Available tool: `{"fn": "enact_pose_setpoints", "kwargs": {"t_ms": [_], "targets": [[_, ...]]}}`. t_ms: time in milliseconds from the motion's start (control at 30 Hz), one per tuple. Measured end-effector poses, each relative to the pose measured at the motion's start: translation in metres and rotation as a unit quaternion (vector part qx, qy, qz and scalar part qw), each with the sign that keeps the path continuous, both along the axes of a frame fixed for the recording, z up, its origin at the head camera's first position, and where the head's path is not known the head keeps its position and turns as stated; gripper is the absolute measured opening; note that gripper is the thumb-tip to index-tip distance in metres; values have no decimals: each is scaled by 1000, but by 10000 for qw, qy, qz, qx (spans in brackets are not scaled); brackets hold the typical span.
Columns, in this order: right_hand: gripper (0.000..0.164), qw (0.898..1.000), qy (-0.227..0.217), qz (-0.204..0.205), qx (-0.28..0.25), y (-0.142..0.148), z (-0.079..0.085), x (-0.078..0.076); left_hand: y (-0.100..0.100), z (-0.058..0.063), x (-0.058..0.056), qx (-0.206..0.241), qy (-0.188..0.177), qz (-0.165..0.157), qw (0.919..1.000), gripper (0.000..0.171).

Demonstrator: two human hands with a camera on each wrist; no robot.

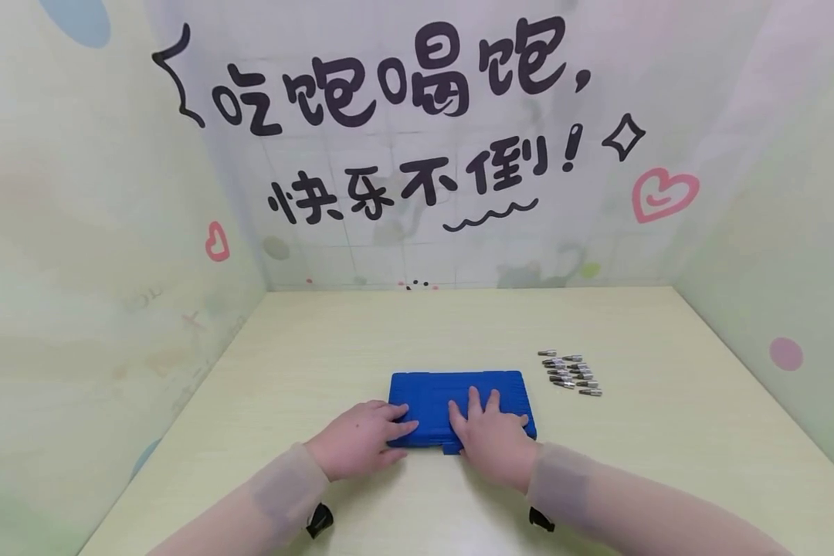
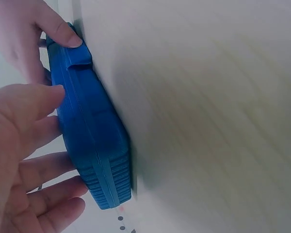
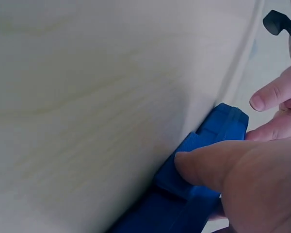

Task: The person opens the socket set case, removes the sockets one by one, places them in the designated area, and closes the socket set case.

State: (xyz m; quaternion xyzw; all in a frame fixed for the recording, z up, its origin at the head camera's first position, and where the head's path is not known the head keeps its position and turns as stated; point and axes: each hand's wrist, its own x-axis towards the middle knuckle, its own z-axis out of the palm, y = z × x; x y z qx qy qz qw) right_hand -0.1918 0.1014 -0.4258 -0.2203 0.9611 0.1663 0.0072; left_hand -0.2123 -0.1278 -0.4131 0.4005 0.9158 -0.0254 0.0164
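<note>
A closed blue plastic case (image 1: 427, 392) lies flat on the table in front of me, ribbed at its ends. My left hand (image 1: 361, 439) is at the case's left end, its fingers on the lid and its thumb by the front edge. Over the right half of the lid, my right hand (image 1: 495, 442) rests with fingers spread. Its thumb lies against the latch (image 3: 169, 175) on the front side, as both wrist views show. In the left wrist view the latch (image 2: 81, 57) sits flush along the seam.
Several small metal screwdriver bits (image 1: 559, 374) lie grouped on the pale wooden table (image 1: 333, 332), to the right of the case. Printed walls stand at the back (image 1: 417, 255) and on both sides. A black piece (image 1: 320, 520) hangs under each wrist.
</note>
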Motion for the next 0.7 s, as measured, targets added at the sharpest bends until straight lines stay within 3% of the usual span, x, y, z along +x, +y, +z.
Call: {"fn": "enact_pose_setpoints", "kwargs": {"t_ms": [167,433,567,700], "targets": [[43,9983,412,237,347,-2,-3,2,1,1,2,-5,53,8,10000,44],[38,9970,540,384,412,0,-6,-2,3,1,2,54,68,26,10000,44],[37,9966,612,389,392,3,-6,-9,5,-2,-4,130,-33,142,9998,46],[37,9968,623,321,384,6,-5,-21,9,-5,-17,337,-382,443,9977,51]]}}
